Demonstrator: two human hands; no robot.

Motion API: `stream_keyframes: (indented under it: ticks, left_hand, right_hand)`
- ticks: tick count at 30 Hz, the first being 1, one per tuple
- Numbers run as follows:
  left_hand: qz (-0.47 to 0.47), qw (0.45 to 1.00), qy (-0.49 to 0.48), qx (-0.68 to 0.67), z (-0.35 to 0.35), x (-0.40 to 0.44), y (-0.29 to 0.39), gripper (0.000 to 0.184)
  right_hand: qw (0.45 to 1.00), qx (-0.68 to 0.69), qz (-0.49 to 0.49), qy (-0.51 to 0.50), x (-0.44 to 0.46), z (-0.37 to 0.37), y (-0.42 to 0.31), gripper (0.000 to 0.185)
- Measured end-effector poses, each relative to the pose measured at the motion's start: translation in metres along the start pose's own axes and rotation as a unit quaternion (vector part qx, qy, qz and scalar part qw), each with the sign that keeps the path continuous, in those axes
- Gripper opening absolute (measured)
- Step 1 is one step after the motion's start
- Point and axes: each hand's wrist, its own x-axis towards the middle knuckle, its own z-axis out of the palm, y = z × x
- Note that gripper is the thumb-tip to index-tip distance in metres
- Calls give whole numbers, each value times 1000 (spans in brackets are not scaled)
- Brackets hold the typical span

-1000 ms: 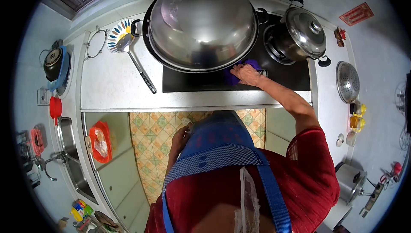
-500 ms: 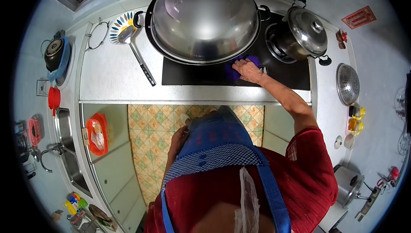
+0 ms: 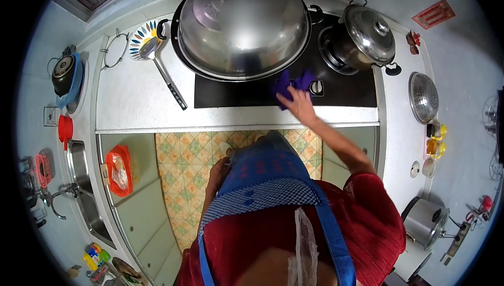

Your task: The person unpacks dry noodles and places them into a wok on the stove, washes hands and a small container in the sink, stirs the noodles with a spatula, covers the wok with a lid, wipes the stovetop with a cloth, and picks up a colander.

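My right hand holds a purple cloth at the front of the black cooktop. The bunched cloth lies beside a silver control knob. Just behind it sits a large wok covered by a domed steel lid. My left hand hangs low beside the blue apron, over the floor; its fingers are partly hidden, so their state is unclear.
A lidded steel pot stands on the right burner. On the left counter, a spatula rests on a patterned plate near a wire ring. A colander lies at right. An orange bag hangs from the cabinet.
My right hand has pulled back from the wok toward the counter's front edge, and the cloth has bunched up. The knob now shows more fully. My left hand has hardly moved.
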Motion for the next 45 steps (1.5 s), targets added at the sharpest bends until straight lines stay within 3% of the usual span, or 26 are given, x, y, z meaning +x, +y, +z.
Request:
stream_keyframes:
  ticks: [4, 6, 7, 11, 13, 14, 17, 18, 22, 24, 27, 29, 32, 33, 36, 38, 40, 42, 45]
  left_hand:
    - [-28, 995, -13, -90, 5, 2, -21, 38]
    - [-35, 992, -18, -116, 3, 1, -21, 38]
    - [-20, 997, -20, -66, -3, 3, -14, 38]
    - [-22, 1000, 13, 2, -17, -1, -8, 38]
    - [-34, 999, 35, 0, -22, -7, -12, 38]
    - [-39, 998, 48, 2, -23, -9, -14, 38]
    - [-47, 998, 43, -12, -20, -16, -31, 36]
    - [-48, 998, 39, -11, -20, -19, -35, 36]
    - [-40, 998, 7, -47, -24, -15, -45, 34]
    - [-25, 998, -18, -58, -37, -10, -43, 34]
    - [-56, 994, -43, -81, -69, -10, -32, 35]
    - [35, 999, 14, -35, -94, -12, -51, 35]
    - [-9, 998, -1, -67, -132, -14, -87, 34]
    - [-7, 995, 1, -100, -137, -6, -127, 34]
    - [31, 1000, 2, -4, -172, -3, -161, 36]
    - [29, 999, 13, -40, -187, 0, -181, 36]
    - [98, 995, 32, 4, -208, -4, -187, 34]
    - [77, 995, 56, -10, -228, -14, -171, 32]
    - [33, 995, 83, 52, -240, -31, -170, 31]
  right_hand:
    - [996, 54, 15, -63, -41, -1, -38, 42]
    - [986, 52, 90, -130, -49, -6, -34, 33]
    - [984, 61, 127, -109, -61, 2, -23, 26]
    - [958, 47, 271, -85, -117, -5, 49, 35]
    - [897, -39, 426, -116, -121, -21, 64, 28]
    - [891, -49, 439, -108, -122, -21, 65, 27]
    - [894, 175, 400, -97, -92, -34, 48, 33]
    - [910, 201, 359, -44, -73, -49, 34, 32]
    - [873, 212, 381, 218, -10, -24, -3, 39]
    - [889, 153, 427, 69, 12, 9, -25, 46]
    - [881, 105, 459, 47, 36, 18, -74, 49]
    - [876, 53, 479, -6, 43, 20, -92, 56]
    - [905, 5, 424, -27, 50, 19, -112, 57]
    - [907, -1, 420, -31, 53, 23, -120, 56]
    - [921, 45, 385, -31, 63, 13, -154, 55]
    - [931, 24, 364, 4, 62, 17, -164, 52]
    - [911, 128, 381, -87, 64, 17, -170, 42]
    - [820, 399, 326, -251, 67, -9, -172, 38]
    - [754, 521, 329, -228, 90, -40, -219, 38]
